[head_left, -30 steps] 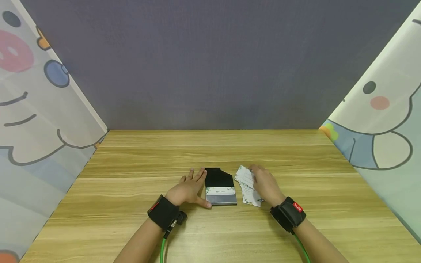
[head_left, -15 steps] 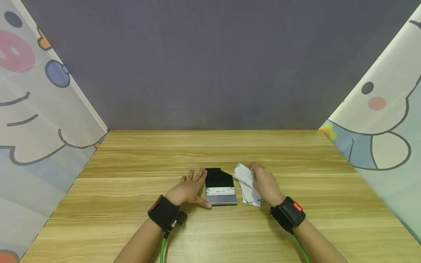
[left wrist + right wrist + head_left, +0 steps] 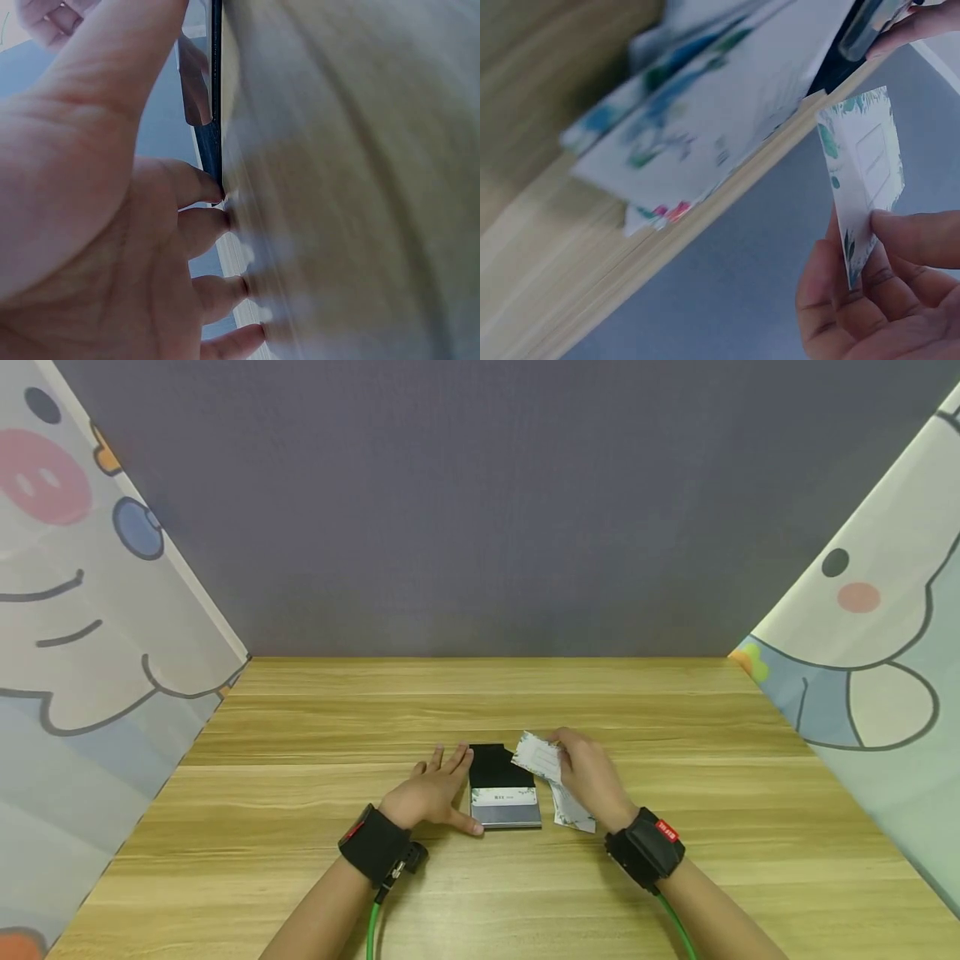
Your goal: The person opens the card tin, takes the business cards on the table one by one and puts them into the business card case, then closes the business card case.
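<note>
A card case (image 3: 507,816) with its black lid (image 3: 495,766) flipped back lies flat on the wooden table, and a strip of white card shows inside it. My left hand (image 3: 425,797) is spread at the case's left side, fingertips on the tabletop and beside the lid, thumb at the lower left corner. Between thumb and fingers, my right hand (image 3: 597,782) pinches a white business card (image 3: 864,161) with a leafy border. That card is raised and overlaps the lid's right edge in the head view. Beneath the right hand lie several loose business cards (image 3: 712,105), partly hidden by it.
The wooden table (image 3: 360,710) runs back to a dark grey panel (image 3: 480,510). Cartoon-printed panels stand at the left (image 3: 90,610) and right (image 3: 870,635). Each wrist wears a black strap with a green cable (image 3: 372,927).
My right hand has lifted one card off the loose cards and moved it left, toward the case lid. The left hand and the case have stayed in place.
</note>
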A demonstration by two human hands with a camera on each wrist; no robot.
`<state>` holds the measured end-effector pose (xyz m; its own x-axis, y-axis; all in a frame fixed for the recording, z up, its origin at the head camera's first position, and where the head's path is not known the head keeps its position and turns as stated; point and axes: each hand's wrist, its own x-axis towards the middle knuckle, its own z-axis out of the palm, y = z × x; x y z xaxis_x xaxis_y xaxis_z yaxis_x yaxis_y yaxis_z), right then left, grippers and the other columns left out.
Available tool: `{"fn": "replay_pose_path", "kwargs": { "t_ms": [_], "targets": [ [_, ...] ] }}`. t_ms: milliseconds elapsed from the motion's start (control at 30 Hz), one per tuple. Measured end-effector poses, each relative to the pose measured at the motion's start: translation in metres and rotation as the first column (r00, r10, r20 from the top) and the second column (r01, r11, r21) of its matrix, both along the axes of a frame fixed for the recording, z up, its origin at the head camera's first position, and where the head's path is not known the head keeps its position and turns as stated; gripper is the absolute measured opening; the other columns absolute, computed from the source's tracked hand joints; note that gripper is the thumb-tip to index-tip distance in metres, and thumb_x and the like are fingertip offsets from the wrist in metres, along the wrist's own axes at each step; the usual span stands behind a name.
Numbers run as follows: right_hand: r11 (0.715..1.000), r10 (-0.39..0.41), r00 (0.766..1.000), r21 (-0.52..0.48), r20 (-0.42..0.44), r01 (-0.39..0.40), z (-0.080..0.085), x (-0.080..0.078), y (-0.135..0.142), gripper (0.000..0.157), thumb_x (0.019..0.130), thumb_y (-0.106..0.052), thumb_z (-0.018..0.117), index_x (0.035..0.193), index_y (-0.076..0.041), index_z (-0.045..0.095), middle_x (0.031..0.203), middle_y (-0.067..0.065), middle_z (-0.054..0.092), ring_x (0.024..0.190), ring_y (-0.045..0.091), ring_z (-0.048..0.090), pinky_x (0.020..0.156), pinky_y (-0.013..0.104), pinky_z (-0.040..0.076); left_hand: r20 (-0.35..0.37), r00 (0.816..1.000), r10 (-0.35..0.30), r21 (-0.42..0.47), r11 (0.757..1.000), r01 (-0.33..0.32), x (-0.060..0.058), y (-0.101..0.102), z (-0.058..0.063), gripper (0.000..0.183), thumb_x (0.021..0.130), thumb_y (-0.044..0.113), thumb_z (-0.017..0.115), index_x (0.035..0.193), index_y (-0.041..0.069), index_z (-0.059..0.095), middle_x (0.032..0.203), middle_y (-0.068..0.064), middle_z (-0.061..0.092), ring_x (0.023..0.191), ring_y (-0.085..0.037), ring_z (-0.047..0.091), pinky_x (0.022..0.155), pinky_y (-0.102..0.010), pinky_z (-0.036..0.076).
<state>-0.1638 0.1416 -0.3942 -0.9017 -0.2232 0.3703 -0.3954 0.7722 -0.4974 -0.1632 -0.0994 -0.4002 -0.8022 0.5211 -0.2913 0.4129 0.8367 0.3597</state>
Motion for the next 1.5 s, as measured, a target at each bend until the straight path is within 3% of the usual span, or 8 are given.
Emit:
{"fn": "replay_pose_path", "kwargs": {
  "t_ms": [200, 367, 467, 633, 867, 1100, 1500],
  "targets": [
    [0.999, 0.037, 0.999, -0.026, 0.024, -0.036, 0.003, 0.001, -0.009, 0.031, 0.078, 0.015, 0.052, 0.102, 0.000, 0.064, 0.090, 0.015, 0.068, 0.052, 0.009, 0.043, 0.046, 0.025, 0.040, 0.001, 1.000, -0.002, 0.001, 1.000, 0.002, 0.000, 0.000, 0.001, 0.112, 0.067, 0.059, 0.066, 0.146, 0.003, 0.009, 0.154, -0.015, 0.005, 0.134, -0.045, 0.000, 0.106, -0.064, 0.015],
    [0.998, 0.059, 0.998, -0.026, 0.034, -0.058, 0.005, 0.002, -0.017, 0.029, 0.080, 0.014, 0.053, 0.102, -0.002, 0.064, 0.077, 0.008, 0.064, 0.050, 0.008, 0.040, 0.045, 0.025, 0.037, 0.003, 1.000, 0.000, 0.001, 1.000, 0.000, 0.001, 0.000, 0.001, 0.112, 0.068, 0.058, 0.067, 0.146, 0.003, 0.008, 0.154, -0.015, 0.005, 0.134, -0.045, 0.000, 0.106, -0.064, 0.015],
    [0.997, 0.079, 0.996, -0.022, 0.029, -0.078, 0.005, 0.002, -0.022, 0.028, 0.080, 0.013, 0.054, 0.101, -0.002, 0.064, 0.075, 0.007, 0.064, 0.051, 0.008, 0.042, 0.045, 0.025, 0.039, 0.003, 1.000, 0.003, -0.004, 1.000, -0.003, 0.001, 0.000, 0.001, 0.112, 0.068, 0.058, 0.066, 0.146, 0.003, 0.008, 0.154, -0.015, 0.004, 0.134, -0.045, 0.000, 0.106, -0.064, 0.015],
    [0.992, 0.121, 0.992, -0.034, 0.025, -0.120, 0.004, 0.003, -0.030, 0.026, 0.081, 0.011, 0.055, 0.100, -0.004, 0.065, 0.089, 0.010, 0.068, 0.062, 0.009, 0.051, 0.052, 0.028, 0.048, 0.000, 1.000, 0.007, -0.014, 1.000, -0.007, 0.001, 0.001, 0.001, 0.112, 0.067, 0.059, 0.066, 0.146, 0.003, 0.008, 0.154, -0.015, 0.005, 0.134, -0.044, 0.001, 0.106, -0.063, 0.016],
    [0.988, 0.154, 0.988, -0.023, 0.021, -0.154, -0.002, 0.004, -0.036, 0.025, 0.081, 0.011, 0.054, 0.097, -0.004, 0.066, 0.095, 0.011, 0.068, 0.060, 0.009, 0.051, 0.052, 0.029, 0.047, -0.002, 1.000, 0.007, -0.017, 1.000, -0.007, 0.001, 0.001, 0.002, 0.112, 0.067, 0.060, 0.066, 0.146, 0.003, 0.009, 0.154, -0.015, 0.006, 0.134, -0.044, 0.001, 0.106, -0.063, 0.016],
    [0.986, 0.165, 0.986, -0.005, 0.013, -0.165, -0.006, 0.003, -0.038, 0.023, 0.081, 0.011, 0.054, 0.093, -0.004, 0.066, 0.097, 0.012, 0.067, 0.081, 0.016, 0.061, 0.063, 0.032, 0.053, -0.003, 1.000, 0.005, -0.021, 1.000, -0.005, 0.001, 0.002, 0.001, 0.113, 0.067, 0.060, 0.065, 0.146, 0.003, 0.009, 0.154, -0.015, 0.006, 0.134, -0.045, 0.002, 0.106, -0.063, 0.017],
    [0.986, 0.165, 0.986, 0.036, 0.013, -0.166, -0.011, 0.003, -0.040, 0.020, 0.080, 0.011, 0.056, 0.089, -0.004, 0.066, 0.089, 0.010, 0.066, 0.076, 0.015, 0.059, 0.061, 0.033, 0.053, -0.001, 1.000, 0.009, -0.025, 1.000, -0.009, 0.002, 0.002, 0.003, 0.112, 0.067, 0.060, 0.066, 0.146, 0.003, 0.010, 0.154, -0.014, 0.006, 0.134, -0.044, 0.002, 0.106, -0.063, 0.017]
  ]
}}
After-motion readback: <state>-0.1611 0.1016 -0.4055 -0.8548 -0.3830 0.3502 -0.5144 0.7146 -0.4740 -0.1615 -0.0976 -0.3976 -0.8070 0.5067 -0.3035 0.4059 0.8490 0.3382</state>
